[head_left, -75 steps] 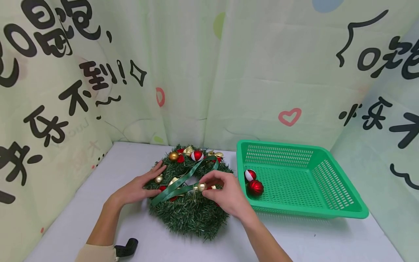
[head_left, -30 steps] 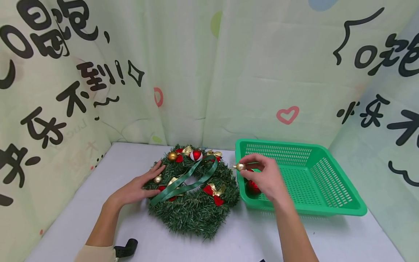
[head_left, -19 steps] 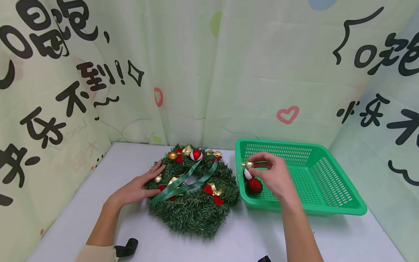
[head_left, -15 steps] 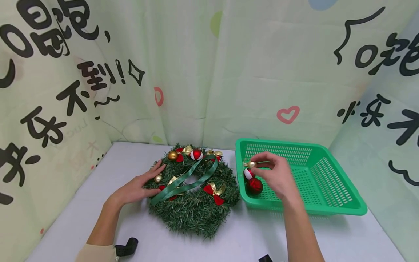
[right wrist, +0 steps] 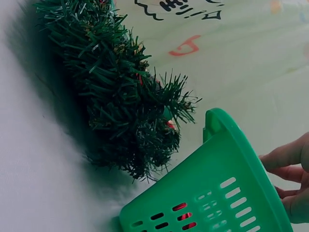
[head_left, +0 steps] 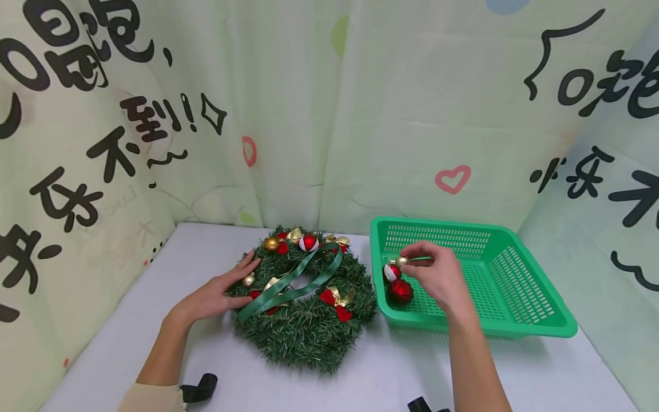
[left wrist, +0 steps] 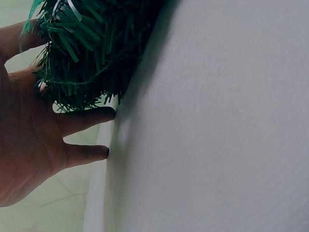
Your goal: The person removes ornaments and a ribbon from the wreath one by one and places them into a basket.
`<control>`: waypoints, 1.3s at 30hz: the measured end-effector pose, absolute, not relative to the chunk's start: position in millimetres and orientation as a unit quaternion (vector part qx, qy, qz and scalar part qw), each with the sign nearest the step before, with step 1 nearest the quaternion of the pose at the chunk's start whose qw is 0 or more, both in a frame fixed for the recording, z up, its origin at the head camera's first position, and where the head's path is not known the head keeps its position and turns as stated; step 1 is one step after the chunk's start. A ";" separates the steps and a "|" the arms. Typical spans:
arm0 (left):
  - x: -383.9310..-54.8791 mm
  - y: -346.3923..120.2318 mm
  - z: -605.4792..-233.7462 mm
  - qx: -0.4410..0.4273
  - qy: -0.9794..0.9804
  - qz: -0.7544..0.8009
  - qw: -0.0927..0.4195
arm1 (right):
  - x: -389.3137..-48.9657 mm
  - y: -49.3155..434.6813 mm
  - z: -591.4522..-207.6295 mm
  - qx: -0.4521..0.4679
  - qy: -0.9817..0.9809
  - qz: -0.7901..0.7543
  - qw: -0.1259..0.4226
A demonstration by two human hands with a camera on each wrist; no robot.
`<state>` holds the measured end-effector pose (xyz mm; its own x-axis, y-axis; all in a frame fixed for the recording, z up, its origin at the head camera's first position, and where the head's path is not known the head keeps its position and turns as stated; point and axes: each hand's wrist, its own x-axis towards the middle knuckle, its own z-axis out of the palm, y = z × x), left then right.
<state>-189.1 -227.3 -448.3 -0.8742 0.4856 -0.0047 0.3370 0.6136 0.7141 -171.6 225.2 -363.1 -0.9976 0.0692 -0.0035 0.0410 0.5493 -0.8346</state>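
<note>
A green wreath (head_left: 304, 343) lies on the table, decked with red and gold bows, baubles and a green ribbon (head_left: 288, 298). My left hand (head_left: 216, 294) rests at its left side, fingers spread; in the left wrist view two fingertips (left wrist: 107, 114) reach down by the tabletop. Over the left part of the green basket (head_left: 494, 329), my right hand (head_left: 437, 274) pinches a small gold bauble (head_left: 401, 261) between thumb and fingers. Just below it in the basket are a red-and-white bauble (head_left: 391, 273) and a shiny red bauble (head_left: 400, 292). The basket wall hides most of the grip in the right wrist view.
A printed curtain (head_left: 288, 114) closes off the back and sides of the white table (head_left: 288, 395). Black devices show near both wrists at the bottom, one a rounded black piece (head_left: 201, 389). The basket stands close to the wreath's right edge.
My right hand has carried the gold bauble rightward from the wreath to above the basket, uncovering a red and gold bow on the wreath. The left hand has stayed in place.
</note>
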 end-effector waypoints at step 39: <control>-188.5 -229.0 -450.2 0.233 0.890 0.379 0.098 | -179.6 223.9 -378.9 -0.017 -0.897 0.442 -0.006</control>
<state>-188.5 -229.0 -450.2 -0.8719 0.4897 0.0014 0.3408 0.6047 0.7199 -179.6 223.9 -378.9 -0.9993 0.0258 -0.0267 0.0369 0.6089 -0.7924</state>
